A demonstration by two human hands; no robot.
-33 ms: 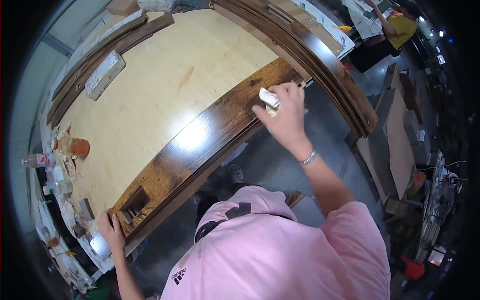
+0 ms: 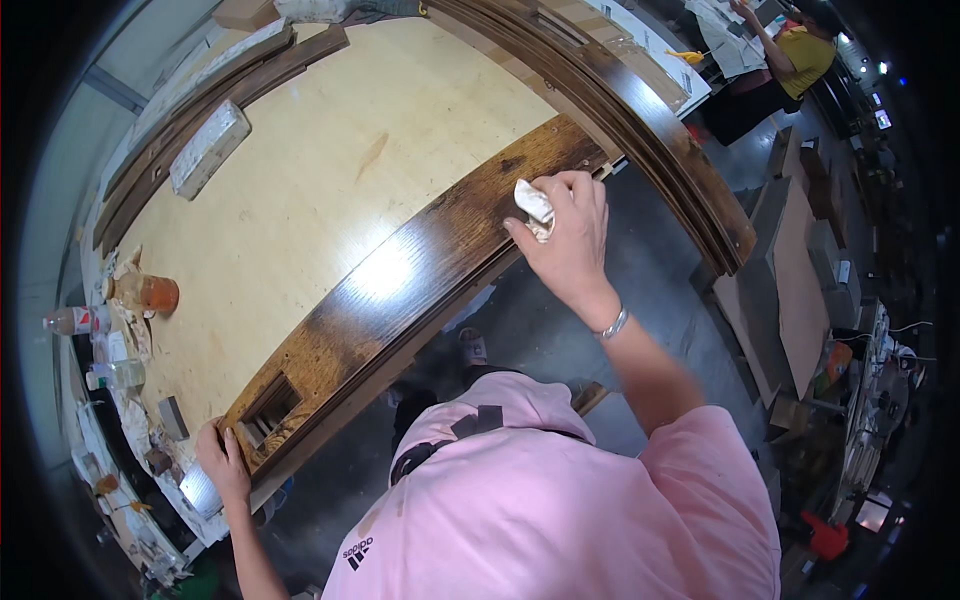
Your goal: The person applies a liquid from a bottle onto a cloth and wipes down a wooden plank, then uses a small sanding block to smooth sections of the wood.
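Observation:
A long wooden board (image 2: 430, 240) with a dark brown, glossy stained finish lies along the near edge of the table. My right hand (image 2: 568, 225) grips a crumpled white cloth (image 2: 535, 207) at the board's near edge, close to its far right end. Thumb and fingers are bent around the cloth. At the other end, my left hand (image 2: 222, 460) is wrapped around the board's left tip, beside a rectangular cut-out (image 2: 272, 408).
Stacked brown mouldings (image 2: 640, 100) border the right side. On the pale tabletop (image 2: 330, 170) lies a whitish block (image 2: 210, 150); a jar of amber liquid (image 2: 158, 294) and plastic bottles (image 2: 78, 320) stand at left. Another person (image 2: 795, 65) works at the far right.
My right hand has shifted slightly toward me with the cloth, its fingers more upright. The left hand and the board stay in place.

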